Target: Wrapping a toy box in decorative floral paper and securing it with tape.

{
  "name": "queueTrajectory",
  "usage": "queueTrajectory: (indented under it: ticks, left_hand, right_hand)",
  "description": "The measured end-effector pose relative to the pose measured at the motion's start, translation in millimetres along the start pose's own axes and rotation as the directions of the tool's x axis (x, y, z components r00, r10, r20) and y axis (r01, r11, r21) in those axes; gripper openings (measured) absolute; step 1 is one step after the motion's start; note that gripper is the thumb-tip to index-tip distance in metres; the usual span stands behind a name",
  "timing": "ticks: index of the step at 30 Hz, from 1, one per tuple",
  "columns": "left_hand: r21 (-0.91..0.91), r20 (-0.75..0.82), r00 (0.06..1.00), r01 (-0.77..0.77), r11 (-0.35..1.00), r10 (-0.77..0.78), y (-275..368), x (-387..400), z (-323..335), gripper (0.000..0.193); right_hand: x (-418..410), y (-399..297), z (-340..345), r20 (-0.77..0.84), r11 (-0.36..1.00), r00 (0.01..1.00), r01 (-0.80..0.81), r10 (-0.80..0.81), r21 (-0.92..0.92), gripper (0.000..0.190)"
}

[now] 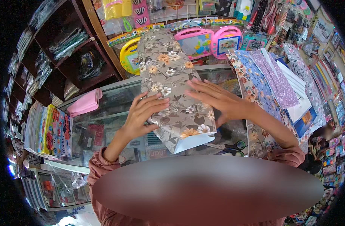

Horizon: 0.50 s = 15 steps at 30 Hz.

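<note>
A long wrapped parcel in grey-brown floral gift paper (pixel 175 82) lies lengthwise before me on a glass display counter. At its near end the paper stands partly loose, with the white inner side (pixel 193 142) showing. My left hand (pixel 145 114) rests on its left edge, fingers spread over the top and thumb low at the side. Across from it, my right hand (pixel 217 99) lies flat along the right edge, its fingertips on the paper. Neither hand is closed around anything. Black-handled scissors (pixel 236 148) lie right of the parcel's near end, blades pointing left.
Floral paper sheets (pixel 255 82) and a folded purple floral piece (pixel 279 82) lie at right. A folded pink cloth (pixel 85 102) and stacked books (pixel 55 130) are at left. Toy drawing boards (pixel 193 43) stand behind the glass counter (pixel 110 113). A blurred patch covers the bottom.
</note>
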<state>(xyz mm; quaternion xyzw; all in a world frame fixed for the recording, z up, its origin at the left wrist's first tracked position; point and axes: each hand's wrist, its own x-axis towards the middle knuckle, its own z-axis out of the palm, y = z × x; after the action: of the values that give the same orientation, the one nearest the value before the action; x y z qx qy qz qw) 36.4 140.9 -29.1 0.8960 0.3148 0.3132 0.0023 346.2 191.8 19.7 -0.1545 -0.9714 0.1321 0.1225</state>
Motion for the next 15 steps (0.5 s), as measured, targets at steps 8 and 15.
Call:
queueTrajectory:
  ticks: [8, 15]
  left_hand:
    - [0.039, -0.018, 1.000, -0.010, 0.999, 0.011, -2.0, -1.7, -0.7, 0.057]
    - [0.004, -0.031, 0.998, -0.051, 0.999, 0.051, -3.7, 3.4, 5.1, 0.058]
  right_hand:
    - [-26.1, -77.9, -23.9, -0.237, 0.826, 0.971, -0.113, -0.026, -0.552, 0.054]
    - [4.1, -94.1, 87.3, 0.002, 0.868, 0.928, 0.349, -0.373, -0.354, 0.051]
